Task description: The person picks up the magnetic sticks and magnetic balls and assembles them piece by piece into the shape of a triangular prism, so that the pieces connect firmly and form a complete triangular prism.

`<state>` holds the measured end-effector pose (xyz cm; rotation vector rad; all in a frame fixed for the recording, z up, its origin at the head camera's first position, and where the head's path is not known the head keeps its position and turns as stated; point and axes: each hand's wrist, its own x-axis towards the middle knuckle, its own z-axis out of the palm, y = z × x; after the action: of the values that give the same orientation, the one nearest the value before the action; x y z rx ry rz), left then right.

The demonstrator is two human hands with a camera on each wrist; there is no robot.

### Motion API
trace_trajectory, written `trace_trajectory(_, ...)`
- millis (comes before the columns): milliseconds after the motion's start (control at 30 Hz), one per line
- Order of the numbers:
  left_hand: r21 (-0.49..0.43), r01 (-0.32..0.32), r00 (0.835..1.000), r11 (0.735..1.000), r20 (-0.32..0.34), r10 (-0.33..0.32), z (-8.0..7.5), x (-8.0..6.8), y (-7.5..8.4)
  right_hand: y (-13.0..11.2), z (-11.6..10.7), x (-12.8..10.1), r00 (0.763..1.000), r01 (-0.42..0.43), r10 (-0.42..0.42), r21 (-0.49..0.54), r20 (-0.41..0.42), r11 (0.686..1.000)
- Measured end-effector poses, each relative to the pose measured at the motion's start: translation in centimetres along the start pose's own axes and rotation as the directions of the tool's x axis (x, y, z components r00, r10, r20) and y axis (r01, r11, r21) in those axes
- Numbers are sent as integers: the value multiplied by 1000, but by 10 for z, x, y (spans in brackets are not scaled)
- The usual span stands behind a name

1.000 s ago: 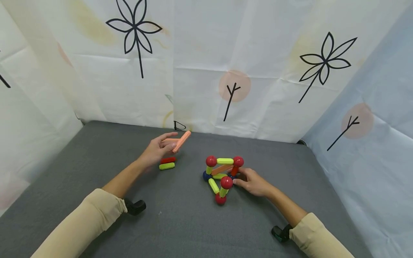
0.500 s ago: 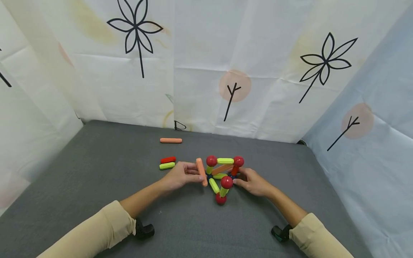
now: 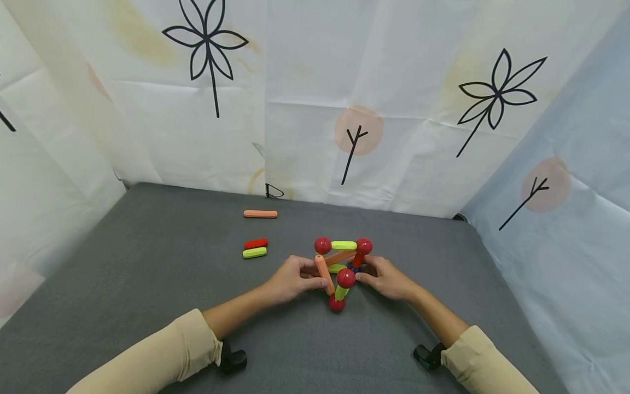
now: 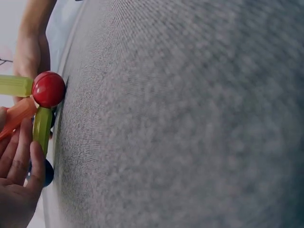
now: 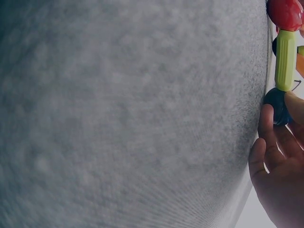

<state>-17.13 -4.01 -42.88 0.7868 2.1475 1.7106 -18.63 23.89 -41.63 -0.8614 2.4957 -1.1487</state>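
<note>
A frame of coloured rods and balls stands on the table, with a red ball (image 3: 346,278) raised at its near side and a yellow-green rod (image 3: 343,245) bridging two red balls at the back. At its left side my left hand (image 3: 294,282) pinches an orange rod (image 3: 325,275) between thumb and fingers. The rod's lower end lies near the front red ball (image 4: 48,89); whether they touch I cannot tell. On the right, my right hand (image 3: 389,279) grips a blue ball (image 5: 276,104) at the frame's corner. The left blue ball (image 4: 48,173) is partly behind my left fingers.
Another orange rod (image 3: 260,214) lies at the back of the grey table (image 3: 305,350). Closer in, a short red rod (image 3: 256,244) and a yellow-green rod (image 3: 254,253) lie side by side. A patterned white cloth (image 3: 305,142) hangs behind the table.
My left hand has left one orange rod at the back of the table and carried the other right and nearer to the frame's left side. My right hand stays on the blue ball.
</note>
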Motion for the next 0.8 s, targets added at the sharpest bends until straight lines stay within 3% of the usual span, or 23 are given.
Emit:
trace_trajectory(333,56,31,997,998,68,-35,0,6,7,1,1,-1,1000,4,-4,4,-1,1000)
trace_trajectory(533,61,47,995,997,83,-52,-13,2,11,0,1,-1,1000,0,0,5,-2,1000)
trace_trajectory(700,162,-1,1000,987,19,-3,-39,-7,8,-1,0,-1,1000,-6,6,12,0,1000)
trace_trajectory(800,289,-51,996,956,-58,70,-58,-16,3,-1,0,-1,1000,-9,9,16,6,1000)
